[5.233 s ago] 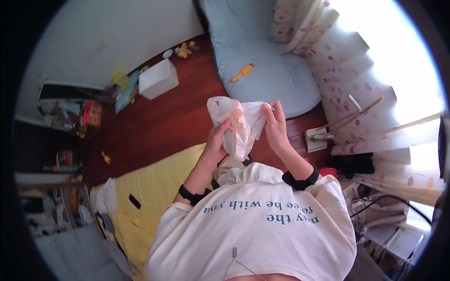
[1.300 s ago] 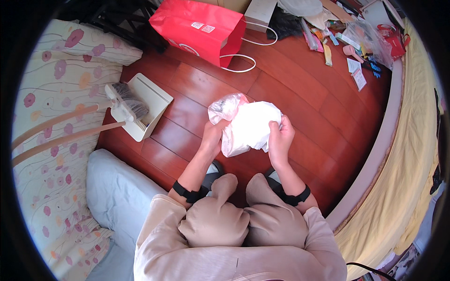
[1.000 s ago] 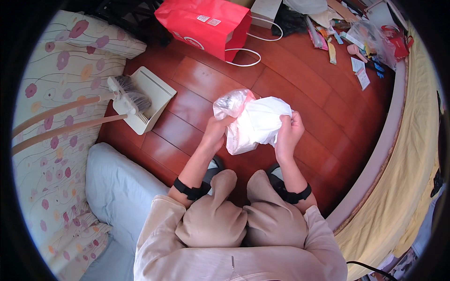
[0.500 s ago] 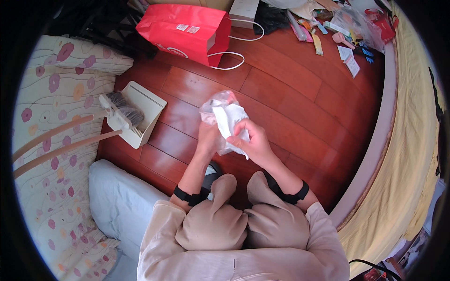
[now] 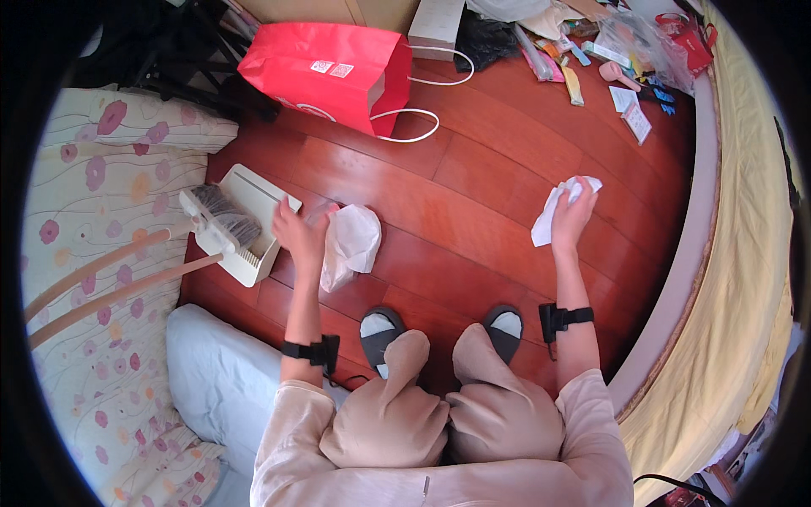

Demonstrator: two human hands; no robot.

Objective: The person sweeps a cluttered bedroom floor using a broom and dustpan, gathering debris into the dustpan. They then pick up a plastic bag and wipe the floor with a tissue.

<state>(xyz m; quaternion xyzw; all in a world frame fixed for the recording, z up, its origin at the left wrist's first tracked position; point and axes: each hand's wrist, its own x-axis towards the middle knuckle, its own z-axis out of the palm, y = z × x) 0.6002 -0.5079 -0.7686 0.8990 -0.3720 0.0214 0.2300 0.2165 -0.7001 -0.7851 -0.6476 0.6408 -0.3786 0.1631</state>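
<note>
On the left, my left hand [image 5: 301, 241] is raised above the floor, its fingers curved around the edge of a clear plastic bag [image 5: 338, 275]. White crumpled paper [image 5: 355, 232] fills much of the bag, and a little pink shows near my thumb. The bag's contact with my palm is partly hidden. Well apart from it, on the right, my right hand [image 5: 572, 221] grips a crumpled white sheet of thin paper [image 5: 545, 221], whose edges stick out past the fingers.
A white dustpan [image 5: 266, 198] with a broom stands left, beside a flowered cloth [image 5: 93, 211]. Beyond lies a red paper bag [image 5: 325, 72] with white handles. Assorted small items and a clear plastic bag [image 5: 646, 46] lie far right. A yellow-covered bed [image 5: 718, 296] borders the right side.
My hands, together over the bag before, have moved apart. The left went left with the bag; the right went right with a white paper sheet. My feet now show.
</note>
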